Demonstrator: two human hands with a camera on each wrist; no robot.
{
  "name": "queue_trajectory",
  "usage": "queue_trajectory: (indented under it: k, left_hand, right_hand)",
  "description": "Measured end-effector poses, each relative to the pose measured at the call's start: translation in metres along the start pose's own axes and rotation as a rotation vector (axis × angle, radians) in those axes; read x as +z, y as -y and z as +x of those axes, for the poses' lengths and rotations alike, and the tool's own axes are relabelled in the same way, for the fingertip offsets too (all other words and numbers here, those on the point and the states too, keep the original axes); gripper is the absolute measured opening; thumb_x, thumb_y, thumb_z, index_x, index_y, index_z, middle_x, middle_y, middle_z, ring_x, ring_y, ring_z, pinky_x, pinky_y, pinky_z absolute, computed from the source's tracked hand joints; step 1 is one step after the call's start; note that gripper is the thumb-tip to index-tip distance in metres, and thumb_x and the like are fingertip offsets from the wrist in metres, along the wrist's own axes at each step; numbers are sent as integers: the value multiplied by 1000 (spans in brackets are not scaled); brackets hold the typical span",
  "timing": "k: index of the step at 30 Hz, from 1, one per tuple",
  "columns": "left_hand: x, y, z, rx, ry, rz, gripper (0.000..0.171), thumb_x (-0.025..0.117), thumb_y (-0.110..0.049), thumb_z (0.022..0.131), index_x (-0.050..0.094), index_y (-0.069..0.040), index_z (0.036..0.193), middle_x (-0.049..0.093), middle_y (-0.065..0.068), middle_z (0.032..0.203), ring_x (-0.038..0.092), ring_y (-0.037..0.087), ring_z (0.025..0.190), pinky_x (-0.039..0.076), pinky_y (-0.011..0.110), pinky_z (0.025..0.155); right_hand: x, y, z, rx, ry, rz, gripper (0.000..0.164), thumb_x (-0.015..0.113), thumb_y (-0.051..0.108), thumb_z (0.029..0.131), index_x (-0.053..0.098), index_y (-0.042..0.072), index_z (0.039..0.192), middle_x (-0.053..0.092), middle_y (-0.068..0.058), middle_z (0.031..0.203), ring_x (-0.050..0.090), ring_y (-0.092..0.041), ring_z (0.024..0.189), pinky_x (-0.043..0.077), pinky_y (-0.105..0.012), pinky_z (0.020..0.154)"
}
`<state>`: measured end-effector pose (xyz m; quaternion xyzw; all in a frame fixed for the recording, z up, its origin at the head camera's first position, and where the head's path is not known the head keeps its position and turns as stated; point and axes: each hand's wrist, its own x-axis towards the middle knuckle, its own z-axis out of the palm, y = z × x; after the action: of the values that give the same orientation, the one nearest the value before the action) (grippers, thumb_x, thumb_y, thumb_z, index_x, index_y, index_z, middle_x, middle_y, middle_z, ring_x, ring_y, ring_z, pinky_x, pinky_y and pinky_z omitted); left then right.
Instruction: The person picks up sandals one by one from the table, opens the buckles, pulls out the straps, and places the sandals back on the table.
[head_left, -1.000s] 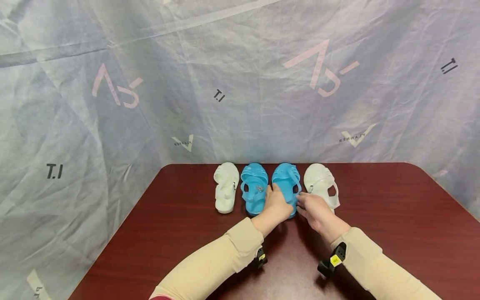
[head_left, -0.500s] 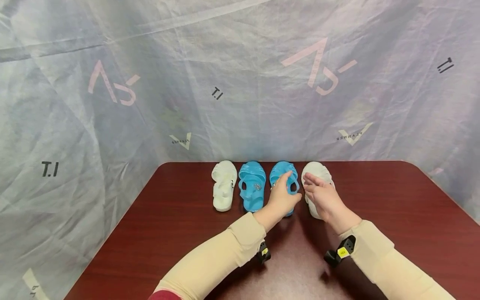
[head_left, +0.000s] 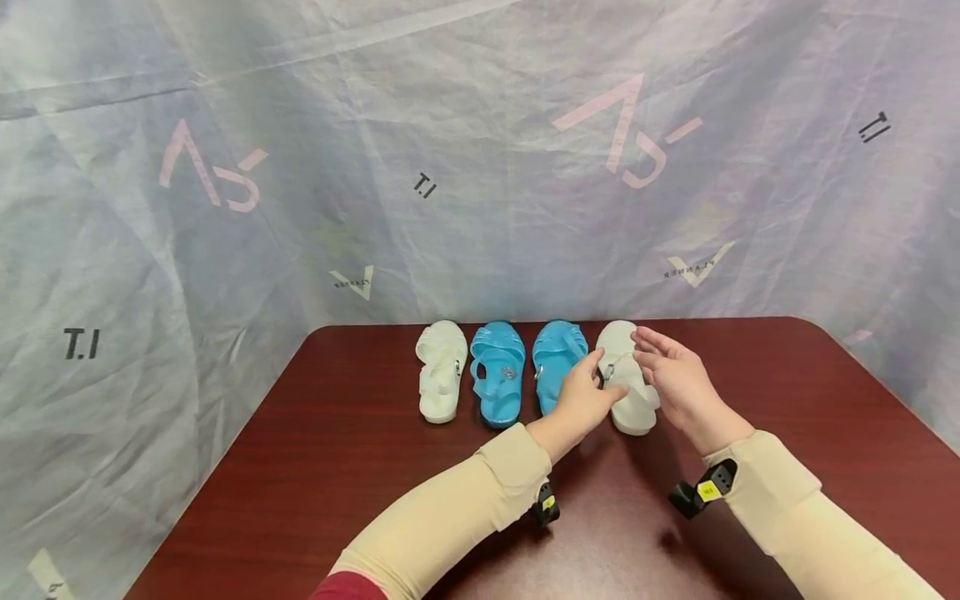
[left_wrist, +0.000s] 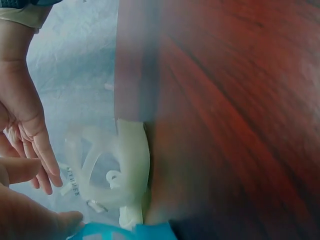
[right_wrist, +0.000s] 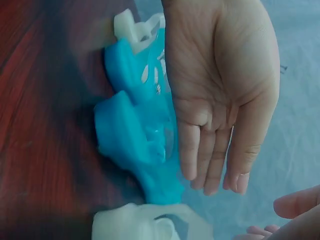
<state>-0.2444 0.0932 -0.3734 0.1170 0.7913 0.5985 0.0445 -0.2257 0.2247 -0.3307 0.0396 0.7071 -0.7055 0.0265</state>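
Observation:
My left hand (head_left: 581, 400), fingers extended and thumb apart, is over the near part of the right blue sandal (head_left: 552, 383) and the left edge of the right white sandal (head_left: 632, 407). On that white sandal's other side is my right hand (head_left: 684, 387), its fingers straight, overlapping the sandal's right edge in the head view. Neither hand visibly grips anything. In the right wrist view the right palm (right_wrist: 220, 90) faces the camera, holding nothing. The left wrist view shows the white sandal (left_wrist: 134, 160) with its straps raised; touch is unclear.
Another blue sandal (head_left: 498, 392) and a white sandal (head_left: 440, 383) continue the row leftward, toes toward the back edge of the dark red table (head_left: 315, 483). A grey printed cloth (head_left: 480, 167) hangs behind the table.
Both hands have moved right, from the right blue sandal to the right white one. The right hand's fingers have lifted and straightened. That white sandal now stands straighter, toe pointing back.

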Motion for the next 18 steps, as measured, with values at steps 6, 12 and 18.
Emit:
queue_trajectory:
  k: [6,12,18]
  left_hand:
    - [9,5,0,-56,-13,117,70,74,-23,87,41,-4,146,48,12,146,44,25,136,41,39,108]
    - [23,17,-1,-79,-42,78,73,76,-22,85,40,1,145,48,15,145,44,27,135,40,41,109]
    - [32,15,1,-124,-31,-24,75,76,-25,85,39,1,145,46,16,146,42,29,136,40,43,108]
  right_hand:
    - [-6,-13,2,22,-85,-23,61,39,8,102,10,6,155,11,-12,162,9,-25,150,11,-43,122]
    - [-10,-27,1,40,-232,12,61,38,1,99,13,6,155,14,-11,162,13,-23,149,16,-40,121]
    - [-24,-38,-5,117,-162,76,62,32,4,101,0,0,154,1,-17,162,5,-29,149,12,-42,121]
